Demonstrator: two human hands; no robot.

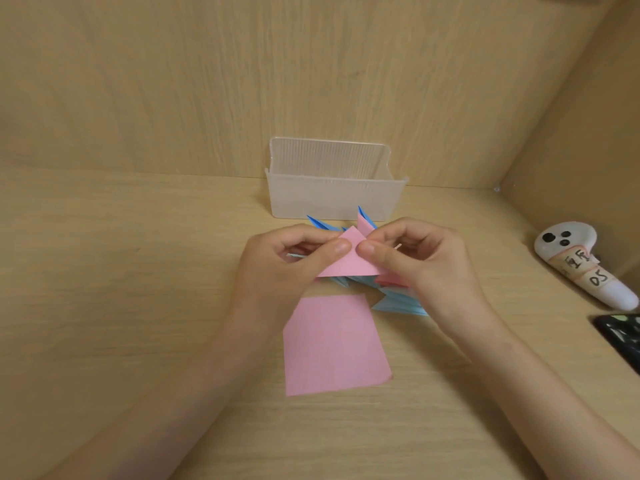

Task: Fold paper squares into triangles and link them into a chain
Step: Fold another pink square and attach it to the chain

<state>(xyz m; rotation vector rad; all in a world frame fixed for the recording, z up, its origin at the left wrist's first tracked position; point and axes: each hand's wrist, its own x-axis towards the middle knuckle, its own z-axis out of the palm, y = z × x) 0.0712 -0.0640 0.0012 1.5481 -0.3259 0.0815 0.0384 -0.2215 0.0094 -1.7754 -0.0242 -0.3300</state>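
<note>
A folded pink paper triangle (349, 259) is held above the wooden desk, pinched from both sides. My left hand (287, 268) pinches its left edge with thumb and fingers. My right hand (422, 261) pinches its right edge the same way. Behind and under the hands lies a chain of blue and pink folded triangles (398, 301), mostly hidden, with blue points sticking up near the box. A flat pink paper square (334, 344) lies on the desk just in front of the hands.
A translucent plastic box (334, 195) stands against the back wall. At the right edge lie a white controller with a handwritten label (581, 261) and a dark phone (623, 336). Wooden walls close the back and right sides.
</note>
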